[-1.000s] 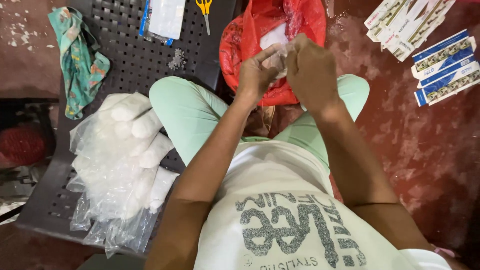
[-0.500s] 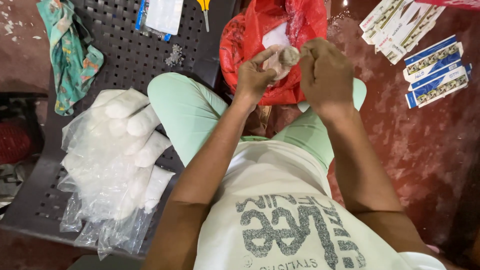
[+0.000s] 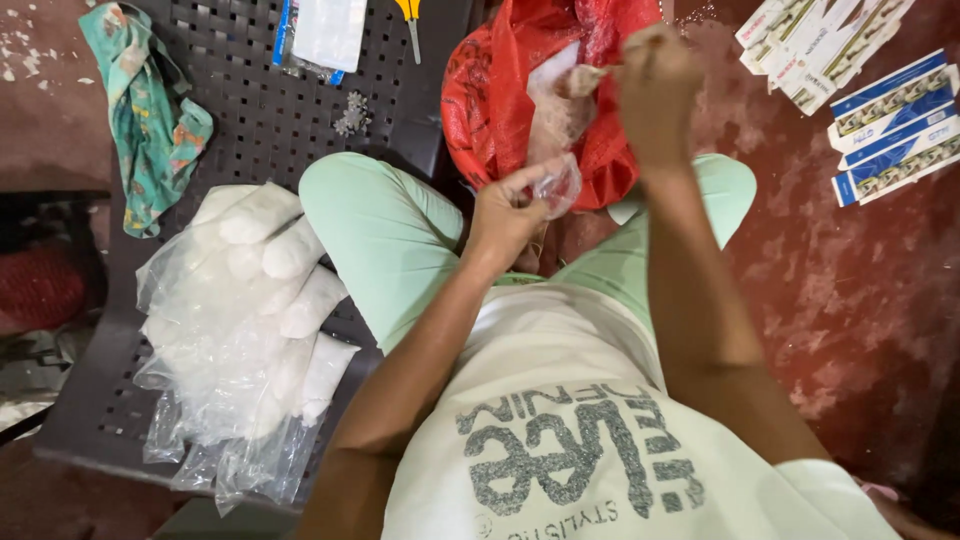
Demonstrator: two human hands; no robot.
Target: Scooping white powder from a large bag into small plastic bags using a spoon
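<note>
A small clear plastic pouch (image 3: 556, 130) is stretched between my two hands above my knees. My left hand (image 3: 507, 212) pinches its lower end near my lap. My right hand (image 3: 655, 85) is raised and grips its upper end, pulling the pouch taut. Behind the pouch lies a red plastic bag (image 3: 500, 90) with something white inside. My legs in pale green trousers (image 3: 385, 235) are under both hands.
A black perforated plastic surface (image 3: 250, 110) at left carries a heap of clear bags with white filled packets (image 3: 245, 320), a green patterned cloth (image 3: 145, 110), a white packet (image 3: 325, 35) and yellow-handled scissors (image 3: 412, 15). Blue and white cartons (image 3: 885, 115) lie on the red floor at right.
My hands were together at the red bag. My right hand has risen and my left has dropped toward my lap, stretching the pouch between them.
</note>
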